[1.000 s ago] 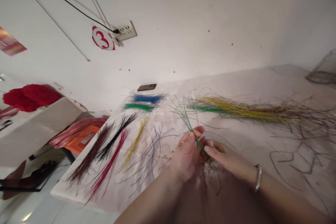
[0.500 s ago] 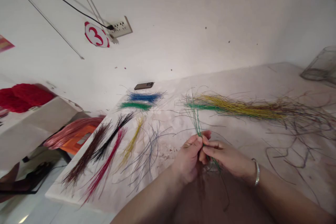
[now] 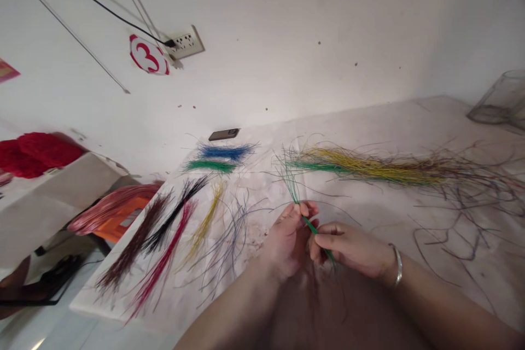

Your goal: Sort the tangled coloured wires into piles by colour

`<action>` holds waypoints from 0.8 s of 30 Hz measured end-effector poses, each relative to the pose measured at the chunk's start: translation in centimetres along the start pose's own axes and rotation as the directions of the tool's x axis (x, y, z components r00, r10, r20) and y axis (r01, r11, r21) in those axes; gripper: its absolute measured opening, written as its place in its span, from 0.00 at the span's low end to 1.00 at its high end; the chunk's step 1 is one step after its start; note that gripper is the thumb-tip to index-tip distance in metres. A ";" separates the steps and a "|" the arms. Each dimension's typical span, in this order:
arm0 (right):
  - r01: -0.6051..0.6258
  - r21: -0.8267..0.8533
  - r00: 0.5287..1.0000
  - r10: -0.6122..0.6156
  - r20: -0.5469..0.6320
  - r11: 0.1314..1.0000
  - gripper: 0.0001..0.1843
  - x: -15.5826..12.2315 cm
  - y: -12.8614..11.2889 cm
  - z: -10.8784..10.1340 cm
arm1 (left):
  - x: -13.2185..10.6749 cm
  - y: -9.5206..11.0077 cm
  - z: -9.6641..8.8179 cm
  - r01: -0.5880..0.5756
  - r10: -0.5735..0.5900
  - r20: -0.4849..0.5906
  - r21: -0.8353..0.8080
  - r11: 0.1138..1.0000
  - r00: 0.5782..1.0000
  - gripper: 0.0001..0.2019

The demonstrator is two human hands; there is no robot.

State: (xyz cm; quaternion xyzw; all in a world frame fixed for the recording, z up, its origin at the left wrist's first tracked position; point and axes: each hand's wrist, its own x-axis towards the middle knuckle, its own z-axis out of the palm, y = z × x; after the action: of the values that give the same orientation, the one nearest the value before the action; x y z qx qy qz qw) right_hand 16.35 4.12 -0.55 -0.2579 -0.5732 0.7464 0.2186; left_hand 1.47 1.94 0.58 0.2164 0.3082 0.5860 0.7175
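A thin bundle of green wires point(image 3: 310, 225) runs slantwise between my hands, its loose ends fanned out toward the back of the table. My left hand point(image 3: 289, 235) pinches it just below the fan. Lower down, my right hand point(image 3: 348, 246) grips the same bundle between thumb and fingers, and the tail hangs below, partly blurred. Just beyond my hands lies a long pile of yellow wires point(image 3: 381, 167) with green wires point(image 3: 315, 166) along its near side. Left of my hands, blue-grey wires point(image 3: 233, 238) are strewn loosely.
Sorted bundles lie on the left: blue point(image 3: 225, 151), green point(image 3: 210, 166), yellow point(image 3: 207, 219), black point(image 3: 176, 216), red point(image 3: 166, 257) and brown point(image 3: 133, 243). A phone point(image 3: 223, 134) rests by the wall. Tangled dark wires point(image 3: 463, 235) spread at right, near a glass container point(image 3: 498, 101).
My hands have moved apart along the green bundle. The left shifted slightly left and up, the right slid down toward the tail, leaving a stretch of wire visible between them.
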 end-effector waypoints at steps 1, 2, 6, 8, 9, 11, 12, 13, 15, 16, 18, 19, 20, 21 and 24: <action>-0.002 -0.001 1.000 0.002 0.005 1.000 0.16 0.0 -0.1 0.0 | 0.0 0.0 -0.1 0.000 0.000 -0.001 -0.007 1.000 1.000 0.07; -0.005 -0.005 1.000 0.005 0.015 1.000 0.16 -0.1 -0.1 0.1 | 0.1 0.1 -0.1 -0.001 0.001 0.000 -0.015 1.000 1.000 0.08; -0.002 -0.041 0.996 0.006 0.085 0.999 0.17 -0.1 -0.1 -0.2 | 0.3 0.1 -0.3 -0.004 0.005 0.018 -0.064 0.998 1.000 0.08; -0.002 -0.090 0.991 0.013 0.130 0.996 0.18 0.0 0.1 -0.5 | 0.3 0.2 -0.4 0.010 -0.007 0.043 -0.085 0.996 0.999 0.08; 0.001 -0.117 0.987 0.018 0.159 0.993 0.19 0.1 0.2 -0.7 | 0.3 0.3 -0.5 0.022 -0.016 0.065 -0.095 0.995 0.998 0.07; 0.009 -0.163 0.976 0.027 0.215 0.987 0.20 0.2 0.3 -1.0 | 0.2 0.6 -0.5 0.043 -0.029 0.113 -0.121 0.992 0.993 0.07; 0.012 -0.176 0.970 0.031 0.240 0.984 0.21 0.2 0.3 -1.1 | 0.2 0.7 -0.5 0.052 -0.034 0.133 -0.135 0.989 0.991 0.07; 0.012 -0.181 0.965 0.036 0.260 0.983 0.22 0.2 0.3 -1.2 | 0.1 0.9 -0.5 0.060 -0.038 0.146 -0.149 0.987 0.989 0.07; 0.003 -0.173 0.959 0.046 0.280 0.985 0.23 0.2 0.2 -1.2 | 0.0 1.2 -0.4 0.075 -0.047 0.160 -0.176 0.981 0.986 0.08; -0.003 -0.167 0.956 0.052 0.288 0.986 0.23 0.2 0.2 -1.2 | 0.0 1.4 -0.3 0.082 -0.050 0.164 -0.194 0.978 0.985 0.07; -0.008 -0.155 0.950 0.056 0.308 0.988 0.23 0.2 0.1 -1.2 | 0.1 1.8 -0.3 0.092 -0.051 0.172 -0.238 0.967 0.984 0.07; -0.008 -0.154 0.945 0.058 0.321 0.988 0.23 0.2 0.0 -1.2 | 0.2 2.0 -0.3 0.092 -0.048 0.170 -0.262 0.961 0.984 0.07; -0.009 -0.156 0.939 0.062 0.338 0.988 0.23 0.2 0.0 -1.2 | 0.3 2.3 -0.4 0.088 -0.043 0.163 -0.284 0.955 0.986 0.07; -0.010 -0.159 0.933 0.067 0.355 0.987 0.23 0.1 0.0 -1.2 | 0.4 2.5 -0.6 0.081 -0.035 0.153 -0.303 0.949 0.988 0.07; -0.018 -0.172 0.919 0.084 0.386 0.985 0.24 0.1 0.1 -1.3 | 0.8 3.4 -1.3 0.047 -0.004 0.123 -0.353 0.935 0.992 0.07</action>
State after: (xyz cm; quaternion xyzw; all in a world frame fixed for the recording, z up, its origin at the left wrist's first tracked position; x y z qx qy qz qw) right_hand 17.08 5.13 -0.95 -0.1354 -0.6581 0.7384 0.0580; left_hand -1.73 3.42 1.78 0.1141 0.1565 0.6085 0.7695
